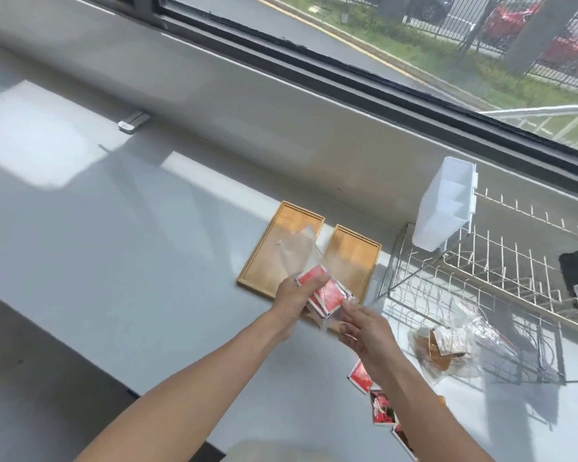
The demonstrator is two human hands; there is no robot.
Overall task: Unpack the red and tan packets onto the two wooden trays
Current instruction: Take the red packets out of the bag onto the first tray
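Head view: left hand (297, 296) grips the red packets (324, 295) inside a clear bag (297, 255) over the near edge of the two wooden trays (351, 258). Right hand (364, 331) pinches the bag's near end. Tan packets (447, 345) lie bagged, right. Judged step: emptying reds; next, pull them free onto a tray.

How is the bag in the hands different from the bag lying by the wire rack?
The clear bag in the hands holds red packets; the clear bag by the wire rack holds tan packets. The first is held up over the wooden trays by the left hand; the second lies on the counter, untouched. Both are see-through plastic.
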